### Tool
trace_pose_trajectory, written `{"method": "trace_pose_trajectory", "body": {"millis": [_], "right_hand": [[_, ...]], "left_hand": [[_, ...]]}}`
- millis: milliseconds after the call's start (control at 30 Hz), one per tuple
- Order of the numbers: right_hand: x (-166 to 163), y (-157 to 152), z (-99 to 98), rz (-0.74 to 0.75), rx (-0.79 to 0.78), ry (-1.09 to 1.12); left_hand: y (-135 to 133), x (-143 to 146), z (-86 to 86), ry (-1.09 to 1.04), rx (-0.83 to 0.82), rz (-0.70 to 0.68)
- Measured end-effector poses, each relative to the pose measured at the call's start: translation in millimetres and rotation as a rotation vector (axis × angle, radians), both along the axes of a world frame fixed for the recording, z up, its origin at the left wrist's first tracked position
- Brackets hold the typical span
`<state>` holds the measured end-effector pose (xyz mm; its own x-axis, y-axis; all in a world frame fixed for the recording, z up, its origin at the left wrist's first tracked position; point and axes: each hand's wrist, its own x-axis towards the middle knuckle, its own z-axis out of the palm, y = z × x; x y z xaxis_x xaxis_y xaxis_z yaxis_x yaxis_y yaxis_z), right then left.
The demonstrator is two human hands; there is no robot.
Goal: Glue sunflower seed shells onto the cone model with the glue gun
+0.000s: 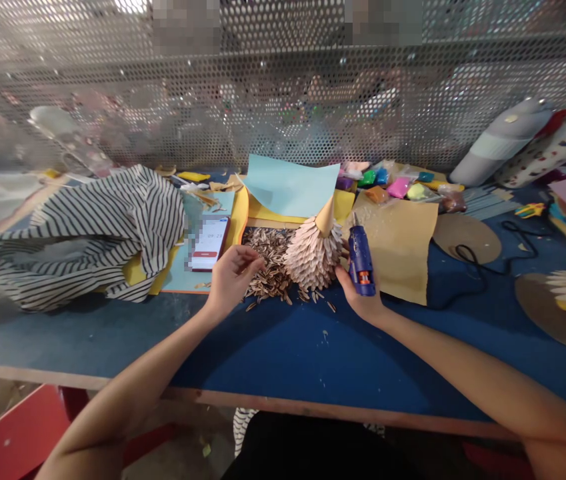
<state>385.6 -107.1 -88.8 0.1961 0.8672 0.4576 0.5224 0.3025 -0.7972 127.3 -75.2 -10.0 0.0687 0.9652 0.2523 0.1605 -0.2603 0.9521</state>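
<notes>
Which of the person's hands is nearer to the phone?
Left: the left hand is beside the phone, near its lower right corner; the right hand is farther off, right of the scaly cone.

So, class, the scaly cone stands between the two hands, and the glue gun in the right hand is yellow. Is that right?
Not quite: the glue gun in the right hand is dark blue, as the head view shows. The scaly cone does stand between that hand and the left hand.
</notes>
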Motion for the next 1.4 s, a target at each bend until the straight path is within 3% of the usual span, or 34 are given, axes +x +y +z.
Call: {"method": "trace_pose_trajectory", "body": {"millis": [233, 467, 733, 867, 1200, 1400], "right_hand": [[1.1, 0.4, -3.1, -0.012, -0.004, -0.027], [-0.6, 0.0, -7.3, -0.049, 0.02, -0.038], [2.6, -0.2, -6.3, -0.044, 0.032, -0.061], [3.3, -0.9, -6.0, -0.058, 0.057, -0.08], [0.0, -1.8, -0.9, -0.039, 0.007, -0.065], [-0.3, -2.8, 4.1, -0.022, 0.003, -0.04]], "left_hand": [[0.9, -0.3, -1.9, 0.024, 0.047, 0.057], [-1.1, -1.1, -6.7, 0.235, 0.063, -0.071], [-8.4, 1.9, -15.4, 0.604, 0.458, -0.317], [-11.2, 4.3, -21.0, 0.775, 0.613, -0.299], [-8.5, 1.5, -28.8, 0.848, 0.601, -0.318], [-6.9, 0.7, -22.9, 0.672, 0.478, -0.277]]}}
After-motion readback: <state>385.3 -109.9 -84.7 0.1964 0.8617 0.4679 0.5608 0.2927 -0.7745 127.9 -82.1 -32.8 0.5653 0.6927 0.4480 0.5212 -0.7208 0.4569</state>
